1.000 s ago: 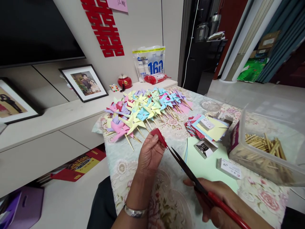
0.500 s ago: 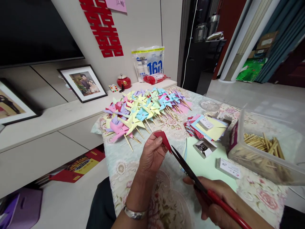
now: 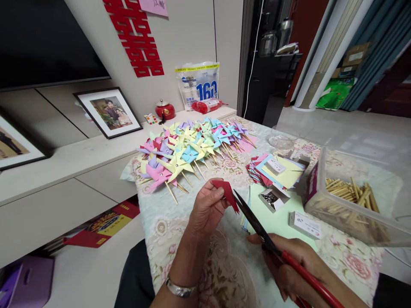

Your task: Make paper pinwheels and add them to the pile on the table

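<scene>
My left hand [image 3: 207, 207] pinches a small folded piece of red paper [image 3: 228, 192] above the flowered tablecloth [image 3: 180, 239]. My right hand [image 3: 293, 267] grips red-handled scissors [image 3: 257, 224]; their dark blades point up and left, with the tips at the lower edge of the red paper. A silver bracelet circles my left wrist. Pale green sheets [image 3: 276, 220] lie under the scissors.
A heap of finished paper pinwheels [image 3: 192, 147] on sticks lies at the table's far end. A stack of coloured paper [image 3: 278, 171], an open box of pins [image 3: 271, 199], a small white box [image 3: 303, 224] and a clear tub of wooden sticks [image 3: 349, 201] sit right. A low cabinet [image 3: 64, 171] runs along the left.
My left hand has turned the red paper, so it now shows a wider folded shape. The scissor tips have stayed against its lower edge. My view has shifted slightly.
</scene>
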{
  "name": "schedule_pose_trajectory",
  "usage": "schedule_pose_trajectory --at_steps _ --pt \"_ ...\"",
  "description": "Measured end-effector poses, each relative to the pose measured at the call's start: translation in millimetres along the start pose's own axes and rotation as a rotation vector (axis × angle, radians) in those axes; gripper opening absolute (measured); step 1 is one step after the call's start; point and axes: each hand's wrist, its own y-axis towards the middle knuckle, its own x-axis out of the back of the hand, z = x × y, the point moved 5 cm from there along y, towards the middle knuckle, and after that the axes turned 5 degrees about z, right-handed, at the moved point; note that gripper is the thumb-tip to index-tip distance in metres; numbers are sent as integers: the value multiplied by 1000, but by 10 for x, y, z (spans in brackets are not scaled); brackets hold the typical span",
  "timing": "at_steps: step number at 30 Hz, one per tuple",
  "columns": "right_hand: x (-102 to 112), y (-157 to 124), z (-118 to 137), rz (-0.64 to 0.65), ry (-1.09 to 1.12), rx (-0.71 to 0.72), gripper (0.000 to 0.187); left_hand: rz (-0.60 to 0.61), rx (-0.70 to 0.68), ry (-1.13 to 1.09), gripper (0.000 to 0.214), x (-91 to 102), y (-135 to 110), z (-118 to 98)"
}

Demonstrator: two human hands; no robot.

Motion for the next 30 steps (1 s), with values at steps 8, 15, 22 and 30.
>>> schedule_pose_trajectory --at_steps 8,15,22,30 --pt "5 -18 60 -8 -21 14 83 -6 -6 -22 31 -10 -2 -7" --pt "31 -46 214 6 -73 61 72 -47 -44 -63 28 46 9 -58" --pt "20 40 214 -119 -504 115 49 -129 -147 -124 23 154 25 -229" --pt "-303 94 202 -25 -939 78 51 -185 -194 -114 23 256 41 -327"
